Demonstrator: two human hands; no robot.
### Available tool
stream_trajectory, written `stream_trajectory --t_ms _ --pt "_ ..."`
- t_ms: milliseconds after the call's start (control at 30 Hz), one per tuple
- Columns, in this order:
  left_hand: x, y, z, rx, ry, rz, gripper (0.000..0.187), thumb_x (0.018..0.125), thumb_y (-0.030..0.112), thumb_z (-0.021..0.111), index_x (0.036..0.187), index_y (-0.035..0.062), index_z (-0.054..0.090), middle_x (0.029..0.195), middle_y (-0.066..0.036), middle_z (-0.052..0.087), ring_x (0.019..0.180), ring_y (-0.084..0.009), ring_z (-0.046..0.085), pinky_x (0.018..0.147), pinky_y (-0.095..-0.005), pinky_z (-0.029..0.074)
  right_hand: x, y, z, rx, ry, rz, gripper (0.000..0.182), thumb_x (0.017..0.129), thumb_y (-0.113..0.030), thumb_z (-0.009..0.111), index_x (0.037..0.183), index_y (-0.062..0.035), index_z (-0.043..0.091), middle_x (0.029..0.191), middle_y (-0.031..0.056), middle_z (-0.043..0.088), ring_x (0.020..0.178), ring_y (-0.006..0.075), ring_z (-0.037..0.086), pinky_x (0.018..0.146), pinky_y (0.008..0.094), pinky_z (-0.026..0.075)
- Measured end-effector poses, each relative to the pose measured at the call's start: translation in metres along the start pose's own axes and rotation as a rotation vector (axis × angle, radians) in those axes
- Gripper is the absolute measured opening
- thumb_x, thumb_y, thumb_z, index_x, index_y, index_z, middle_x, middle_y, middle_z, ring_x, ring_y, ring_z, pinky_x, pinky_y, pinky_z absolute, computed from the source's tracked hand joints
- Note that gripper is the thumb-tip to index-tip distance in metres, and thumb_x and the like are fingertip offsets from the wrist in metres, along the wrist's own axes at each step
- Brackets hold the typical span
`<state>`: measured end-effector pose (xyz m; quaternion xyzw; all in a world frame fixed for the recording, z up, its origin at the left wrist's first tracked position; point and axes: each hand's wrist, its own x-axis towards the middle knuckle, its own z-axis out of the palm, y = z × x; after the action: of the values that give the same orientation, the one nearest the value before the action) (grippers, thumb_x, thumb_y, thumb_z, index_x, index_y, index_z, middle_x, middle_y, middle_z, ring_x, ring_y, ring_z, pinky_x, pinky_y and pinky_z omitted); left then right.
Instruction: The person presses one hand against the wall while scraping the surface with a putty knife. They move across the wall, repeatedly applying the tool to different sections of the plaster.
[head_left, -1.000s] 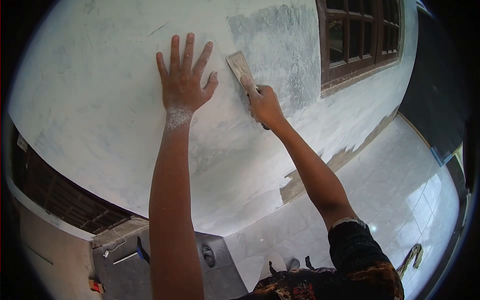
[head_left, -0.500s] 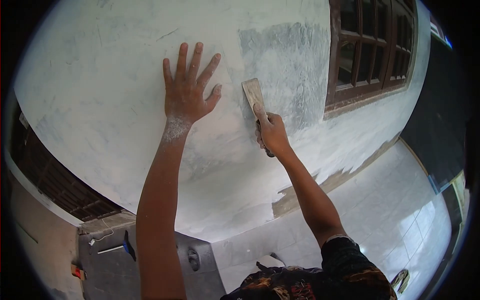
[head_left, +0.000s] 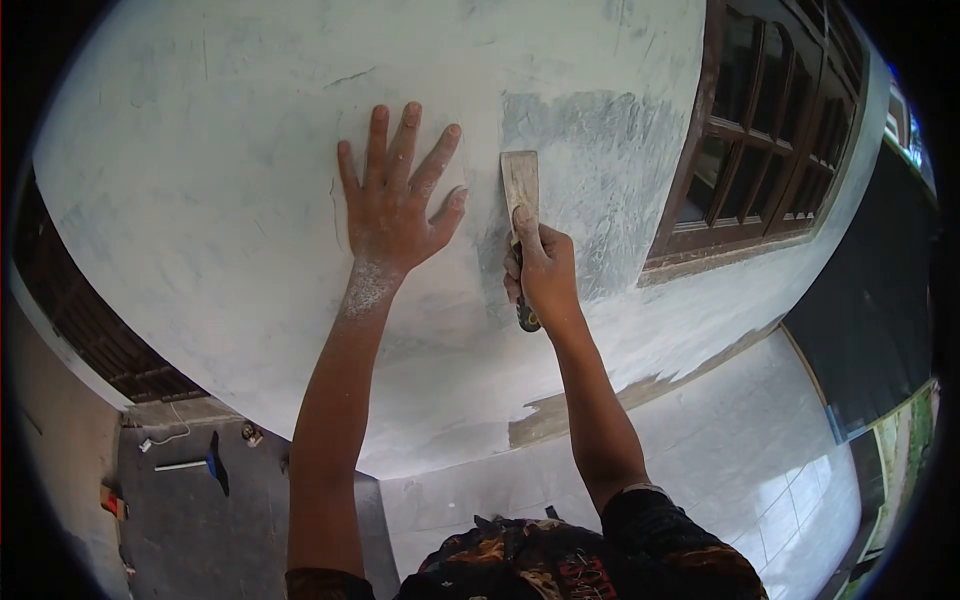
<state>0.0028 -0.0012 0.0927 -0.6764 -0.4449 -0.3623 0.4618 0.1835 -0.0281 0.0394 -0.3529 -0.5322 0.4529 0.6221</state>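
Note:
My left hand point(head_left: 400, 205) lies flat on the whitish wall point(head_left: 240, 200) with its fingers spread, and white dust coats the wrist. To its right, my right hand point(head_left: 543, 265) grips the dark handle of a putty knife point(head_left: 521, 182), thumb along the blade. The blade points up and lies at the left edge of a grey, rough-textured patch point(head_left: 610, 150) on the wall. Whether the blade's edge touches the wall is hard to tell.
A brown wooden window point(head_left: 755, 130) is at the upper right. Dark slatted woodwork point(head_left: 90, 310) shows at the left. Below are a dark tiled floor point(head_left: 200, 530) with a blue-headed tool point(head_left: 216, 464), and light tiles point(head_left: 700, 450). A dark sheet point(head_left: 870, 300) hangs at the right.
The view has shifted and tilted. The putty knife has turned from leaning left to nearly upright, still in my right hand. My left hand stays spread on the wall.

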Motion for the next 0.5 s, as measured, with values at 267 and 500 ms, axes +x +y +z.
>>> stream_trajectory --t_ms 267,500 --pt "-0.003 0.003 0.007 0.003 0.032 -0.035 0.069 0.083 0.048 0.067 0.147 0.0339 0.043 0.16 -0.007 0.024 0.15 -0.0342 0.015 0.112 -0.0694 0.014 -0.01 0.011 -0.006 -0.049 -0.054 0.102 0.056 0.1 -0.048 0.051 0.068 -0.002 0.051 0.051 0.0018 0.044 0.038 0.0123 0.046 0.036 0.0278 0.036" --pt "-0.004 0.003 0.007 0.017 0.042 -0.036 0.07 0.082 0.049 0.068 0.146 0.0339 0.044 0.16 -0.008 0.025 0.15 -0.0346 0.014 0.112 -0.069 0.015 -0.016 0.022 -0.011 -0.023 -0.084 0.073 0.056 0.1 -0.047 0.051 0.068 -0.0019 0.051 0.05 0.0023 0.044 0.038 0.0124 0.046 0.036 0.0283 0.036"
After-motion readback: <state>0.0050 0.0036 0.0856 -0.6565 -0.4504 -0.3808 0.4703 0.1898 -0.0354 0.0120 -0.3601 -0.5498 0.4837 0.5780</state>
